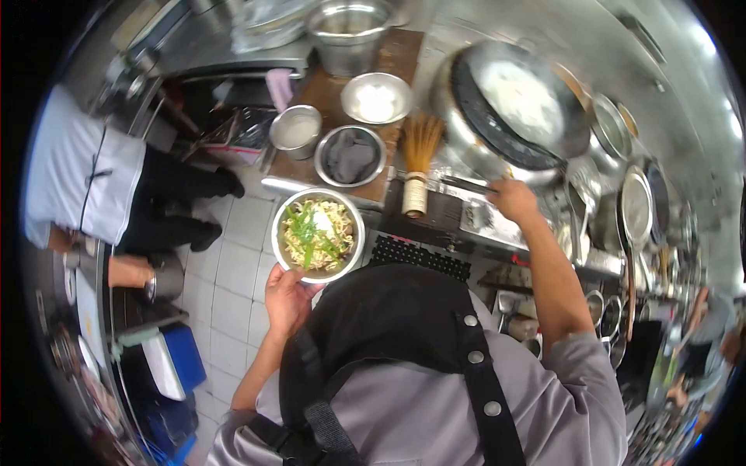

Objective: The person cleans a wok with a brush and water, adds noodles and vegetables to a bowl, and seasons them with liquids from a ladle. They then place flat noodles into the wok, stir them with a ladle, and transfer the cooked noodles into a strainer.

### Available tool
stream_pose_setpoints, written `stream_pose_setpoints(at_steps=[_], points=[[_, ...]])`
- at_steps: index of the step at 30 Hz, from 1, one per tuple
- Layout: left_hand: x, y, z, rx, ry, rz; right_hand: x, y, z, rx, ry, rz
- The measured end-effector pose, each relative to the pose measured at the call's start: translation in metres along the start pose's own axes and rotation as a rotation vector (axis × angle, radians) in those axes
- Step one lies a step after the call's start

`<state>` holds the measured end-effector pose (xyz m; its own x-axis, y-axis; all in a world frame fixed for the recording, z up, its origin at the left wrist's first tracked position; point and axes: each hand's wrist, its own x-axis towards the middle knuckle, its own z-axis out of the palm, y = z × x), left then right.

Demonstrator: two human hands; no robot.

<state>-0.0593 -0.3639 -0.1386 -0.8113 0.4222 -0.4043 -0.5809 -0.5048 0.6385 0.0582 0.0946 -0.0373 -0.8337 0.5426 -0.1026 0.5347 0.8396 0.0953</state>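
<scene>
My left hand [289,297] grips the near rim of a metal bowl [277,247], thumb over the edge. In that bowl lie shredded pale food [332,211], long green strips [305,233] and a white heap. My right hand [513,200] is closed around the end of a dark slim handle [466,185] at the stove front. Just beyond it sits a big wok [575,128] with white, cloudy contents [519,97]. A bamboo wok brush [416,182] stands between the wok and the bowls.
On the brown board [404,48] are a bowl with dark cloth [351,155], a bowl of white powder [377,99] and metal pots [350,35]. Strainers [637,206] and ladles [587,190] crowd the right. A person in white [85,171] stands at left, others far right.
</scene>
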Motion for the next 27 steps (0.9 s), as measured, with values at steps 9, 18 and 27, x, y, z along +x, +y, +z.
stream_pose_setpoints(at_steps=[9, 18, 27], points=[[-0.008, 0.004, -0.011, -0.136, 0.104, 0.078, 0.03, -0.212, -0.081, 0.315, 0.231, -0.426], [0.021, -0.029, -0.027, 0.175, 0.022, 0.145, 0.03, -0.198, -0.033, 0.658, 0.493, -0.678], [0.019, -0.041, 0.055, 0.312, -0.255, -0.18, -0.267, 0.022, 0.094, 0.795, 0.268, 0.271]])
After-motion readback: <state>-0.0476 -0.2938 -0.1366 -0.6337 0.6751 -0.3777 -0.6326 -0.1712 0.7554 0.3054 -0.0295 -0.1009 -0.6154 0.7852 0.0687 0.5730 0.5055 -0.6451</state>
